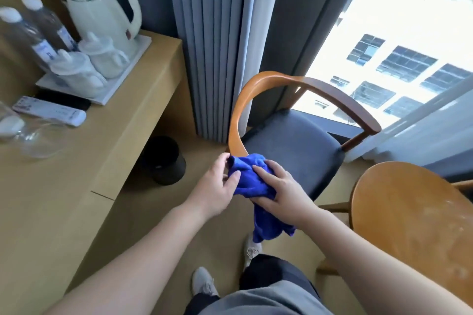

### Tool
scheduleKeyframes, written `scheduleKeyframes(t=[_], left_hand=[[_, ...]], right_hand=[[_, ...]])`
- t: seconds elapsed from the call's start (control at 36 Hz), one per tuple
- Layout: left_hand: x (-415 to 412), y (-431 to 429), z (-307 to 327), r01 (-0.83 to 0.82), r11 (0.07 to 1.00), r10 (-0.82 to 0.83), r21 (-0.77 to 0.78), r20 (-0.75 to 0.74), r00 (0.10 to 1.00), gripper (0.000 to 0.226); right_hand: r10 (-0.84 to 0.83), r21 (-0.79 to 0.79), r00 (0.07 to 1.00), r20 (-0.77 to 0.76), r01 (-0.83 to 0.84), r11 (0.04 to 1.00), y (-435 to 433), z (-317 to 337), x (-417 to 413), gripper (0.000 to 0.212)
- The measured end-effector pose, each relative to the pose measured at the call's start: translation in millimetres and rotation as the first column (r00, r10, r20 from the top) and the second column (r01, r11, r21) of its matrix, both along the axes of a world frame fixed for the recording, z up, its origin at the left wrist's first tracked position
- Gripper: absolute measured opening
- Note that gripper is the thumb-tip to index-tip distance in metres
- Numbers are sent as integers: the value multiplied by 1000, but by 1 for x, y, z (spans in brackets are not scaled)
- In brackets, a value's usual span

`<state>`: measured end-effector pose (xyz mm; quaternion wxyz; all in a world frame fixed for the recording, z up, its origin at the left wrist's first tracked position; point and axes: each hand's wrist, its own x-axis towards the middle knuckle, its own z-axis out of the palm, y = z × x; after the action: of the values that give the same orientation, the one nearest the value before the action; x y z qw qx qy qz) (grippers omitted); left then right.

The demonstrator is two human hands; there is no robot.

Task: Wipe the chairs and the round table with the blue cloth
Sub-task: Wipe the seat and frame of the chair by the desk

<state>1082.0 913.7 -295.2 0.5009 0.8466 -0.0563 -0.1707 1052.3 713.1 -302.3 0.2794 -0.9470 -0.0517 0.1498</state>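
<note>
At the near end of the armchair (pixel 294 146), by its curved wooden rail, the blue cloth (pixel 245 179) sits bunched, seemingly touching the wood. The left hand (pixel 215 186) pinches its edge; the right hand (pixel 281 194) curls its fingers around it.

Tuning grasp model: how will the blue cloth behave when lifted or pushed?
Likely floppy: blue cloth bunches between left hand and right hand, tail hanging limp. Probably light: a loose finger hold carries it. Should drape round the curved chair rail.
</note>
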Motion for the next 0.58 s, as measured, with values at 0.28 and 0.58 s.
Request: scheduleKeyframes(t=[0.28, 0.58], left_hand=[[-47, -10, -20, -121, 969, 114, 215, 45, 992, 50], [-122, -89, -74, -442, 863, 482, 243, -138, 865, 46]], right_hand=[[-66, -154, 978, -197, 35, 987, -66, -34, -15, 68], [208, -159, 950, -233, -248, 956, -107, -123, -3, 61]])
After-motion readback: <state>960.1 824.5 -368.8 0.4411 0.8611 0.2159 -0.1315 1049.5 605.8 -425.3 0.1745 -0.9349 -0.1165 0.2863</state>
